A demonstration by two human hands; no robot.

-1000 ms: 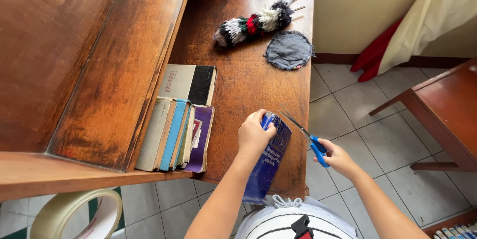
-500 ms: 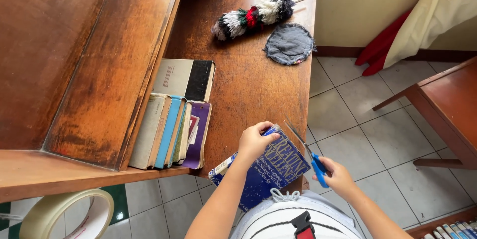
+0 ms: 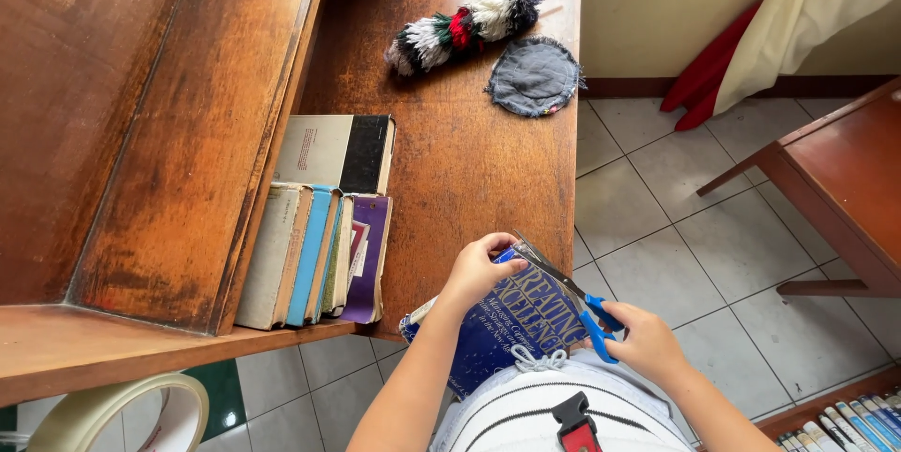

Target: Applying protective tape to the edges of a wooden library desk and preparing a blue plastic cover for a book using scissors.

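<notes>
Left hand [image 3: 481, 269] of mine is curled over the top edge of a dark blue book [image 3: 511, 321], thumb and fingers pinching it so it stands tilted against the near edge of the wooden desk [image 3: 469, 152]. Just to its right, my right hand [image 3: 643, 344] is closed through the blue handles of a pair of scissors [image 3: 568, 297], whose blades are slightly parted and point up-left, touching the book's top corner beside my left fingers. Left of that hand stands a row of books [image 3: 319, 255]; well beyond lie a woolly duster [image 3: 465, 28] and a round grey cloth [image 3: 533, 76].
</notes>
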